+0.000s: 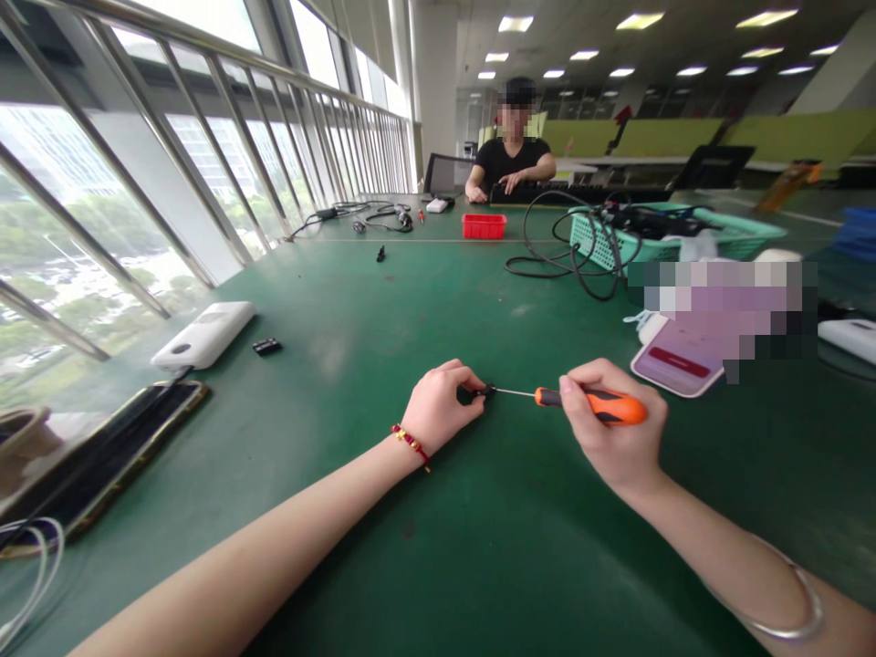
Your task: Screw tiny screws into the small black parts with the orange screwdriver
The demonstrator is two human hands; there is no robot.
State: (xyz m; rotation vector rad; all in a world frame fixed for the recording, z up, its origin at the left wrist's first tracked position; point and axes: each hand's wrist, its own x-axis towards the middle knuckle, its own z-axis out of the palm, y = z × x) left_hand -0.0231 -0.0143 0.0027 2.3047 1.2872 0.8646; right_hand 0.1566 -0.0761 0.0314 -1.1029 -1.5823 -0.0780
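My left hand pinches a small black part between thumb and fingers, just above the green table. The part is too small to name and partly hidden by the fingers. Closed round an orange and black screwdriver, my right hand holds it nearly level. Its thin metal shaft points left, and the tip meets the black part or lies right at it; which of the two I cannot tell.
Left of my hands lie a small black block, a white power bank and a dark phone. To the right are a lilac phone and a green basket with cables. Beyond a red tray sits a person.
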